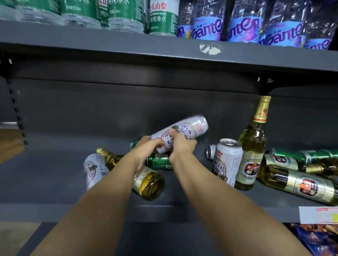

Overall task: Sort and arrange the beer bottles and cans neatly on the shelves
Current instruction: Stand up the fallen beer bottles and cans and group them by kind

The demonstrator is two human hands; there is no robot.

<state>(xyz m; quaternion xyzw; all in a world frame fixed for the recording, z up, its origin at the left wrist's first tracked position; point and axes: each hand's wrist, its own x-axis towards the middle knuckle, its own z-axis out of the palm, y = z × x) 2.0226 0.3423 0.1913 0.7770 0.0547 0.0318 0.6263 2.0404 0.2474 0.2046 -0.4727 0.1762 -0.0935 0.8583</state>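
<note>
Fingers of both the left hand (149, 146) and right hand (181, 143) curl around a tilted white can (186, 130).

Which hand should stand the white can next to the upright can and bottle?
Right, probably. The right hand already grips the tilted white can, and the upright can and upright bottle stand on its side. The left hand holds the can's lower end and would have to cross over.
</note>
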